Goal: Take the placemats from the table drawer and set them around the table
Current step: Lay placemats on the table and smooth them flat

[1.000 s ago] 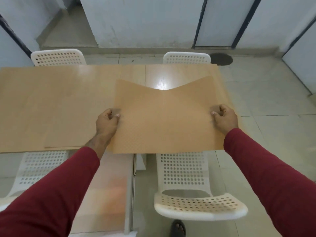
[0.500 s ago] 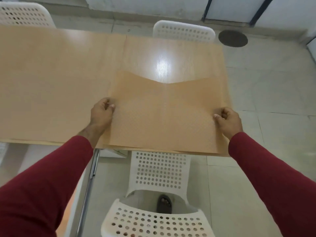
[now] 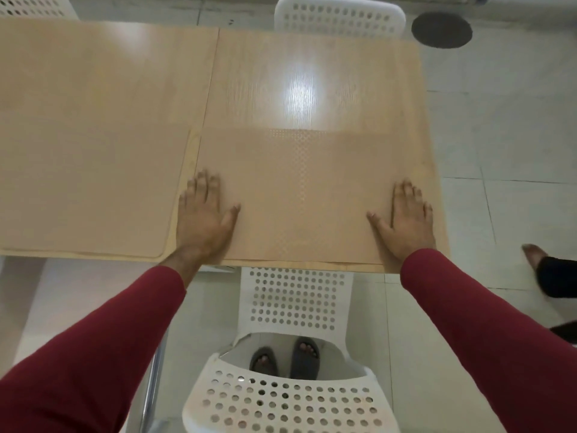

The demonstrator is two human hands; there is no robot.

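Head view, left to right: a tan placemat [image 3: 87,195] lies flat on the left part of the wooden tabletop [image 3: 281,73], its rounded near corner close to the near edge. Just beside it, apart by a narrow strip of bare wood, a second placemat [image 3: 299,195] lies flat on the right part, its near edge along the tabletop edge. The left hand [image 3: 203,214] rests palm-down on this mat's left border, fingers straight and spread. The right hand [image 3: 406,218] rests palm-down near its right border, fingers straight, thumb out. Both sleeves are dark red. A white perforated chair [image 3: 293,307] stands below the near edge, another [image 3: 340,17] beyond the far edge
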